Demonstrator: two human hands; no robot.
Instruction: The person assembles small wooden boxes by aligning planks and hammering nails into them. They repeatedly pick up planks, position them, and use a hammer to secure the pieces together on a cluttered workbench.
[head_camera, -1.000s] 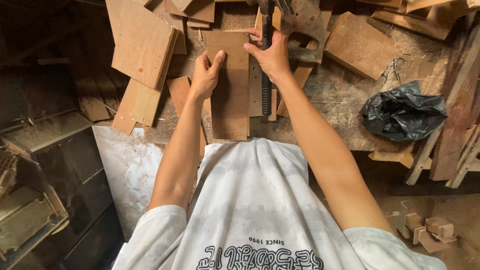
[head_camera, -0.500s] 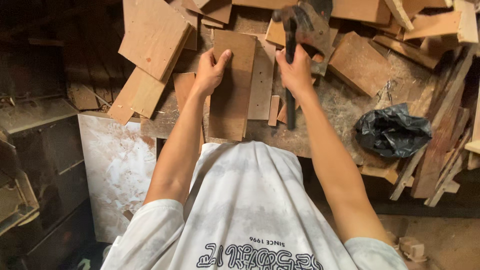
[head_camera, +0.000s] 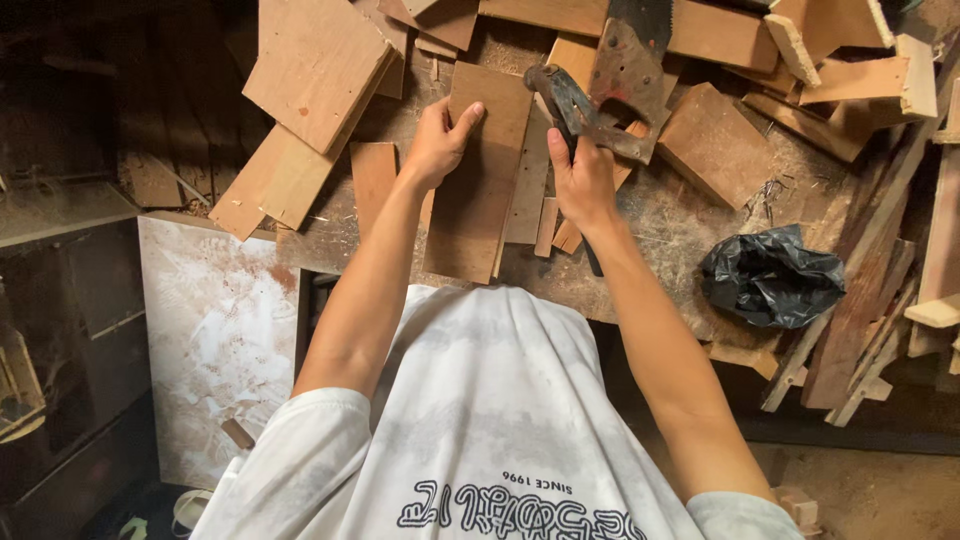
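From my head view, my left hand (head_camera: 437, 143) lies flat, fingers spread, on the left edge of a long board (head_camera: 480, 175) that reaches over the near edge of the bench (head_camera: 690, 225). My right hand (head_camera: 582, 182) is clamped around the handle of a rusty saw (head_camera: 622, 85), just right of the board. Offcuts (head_camera: 318, 62) crowd the far edge; a black bag (head_camera: 772, 277) sits near the right edge.

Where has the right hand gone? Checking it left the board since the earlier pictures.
Yes. The right hand has lifted off the board and now grips the saw handle beside it.
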